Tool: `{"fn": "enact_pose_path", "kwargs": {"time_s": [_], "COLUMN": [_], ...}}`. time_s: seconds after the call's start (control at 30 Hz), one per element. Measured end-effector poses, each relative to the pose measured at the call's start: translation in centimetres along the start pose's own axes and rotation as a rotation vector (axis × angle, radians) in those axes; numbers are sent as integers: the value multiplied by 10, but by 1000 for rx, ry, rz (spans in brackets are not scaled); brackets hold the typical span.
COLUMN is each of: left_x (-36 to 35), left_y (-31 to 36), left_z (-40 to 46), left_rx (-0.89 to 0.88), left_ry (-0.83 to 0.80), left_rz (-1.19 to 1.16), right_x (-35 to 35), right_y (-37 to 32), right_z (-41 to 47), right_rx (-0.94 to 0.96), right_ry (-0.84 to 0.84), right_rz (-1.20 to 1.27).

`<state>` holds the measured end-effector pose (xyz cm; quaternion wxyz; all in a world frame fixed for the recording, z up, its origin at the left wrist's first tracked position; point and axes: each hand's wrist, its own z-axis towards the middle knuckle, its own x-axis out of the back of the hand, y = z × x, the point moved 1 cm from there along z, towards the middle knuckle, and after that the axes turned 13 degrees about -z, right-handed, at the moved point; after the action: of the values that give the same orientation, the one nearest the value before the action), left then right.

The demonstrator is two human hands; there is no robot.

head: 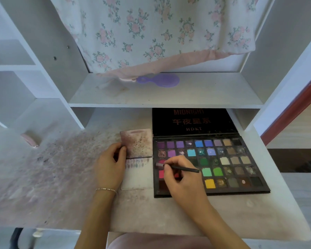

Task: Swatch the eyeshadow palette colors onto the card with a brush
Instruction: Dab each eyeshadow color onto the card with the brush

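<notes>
An open black eyeshadow palette (228, 164) with several rows of coloured pans lies on the desk, its lid propped up behind. To its left lies a white card (140, 175) with a row of faint swatches near its top, under a stained pinkish sheet (136, 142). My right hand (183, 178) grips a thin black brush (180, 168), whose bristle tip rests on a dark pink pan at the palette's left side. My left hand (109, 168) presses on the left edge of the card and sheet, fingers curled over it.
The desk top (61, 177) is smeared with pink and dark powder on the left. A shelf above holds a purple hairbrush (162, 80) and the hem of a floral cloth (151, 33). A small pink object (30, 139) lies at far left.
</notes>
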<state>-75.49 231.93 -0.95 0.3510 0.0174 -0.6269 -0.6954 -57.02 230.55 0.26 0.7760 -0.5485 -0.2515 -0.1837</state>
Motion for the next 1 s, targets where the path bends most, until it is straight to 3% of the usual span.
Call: {"fn": "enact_pose_path", "kwargs": {"time_s": [1.0], "left_x": [0], "left_y": [0], "left_z": [-1], "left_rx": [11], "left_ry": [5], "left_rz": [12], "right_x": [-15], "right_y": [-3], "right_z": [13], "right_rx": [-21], "right_ry": [-111], "right_rz": [-144]}}
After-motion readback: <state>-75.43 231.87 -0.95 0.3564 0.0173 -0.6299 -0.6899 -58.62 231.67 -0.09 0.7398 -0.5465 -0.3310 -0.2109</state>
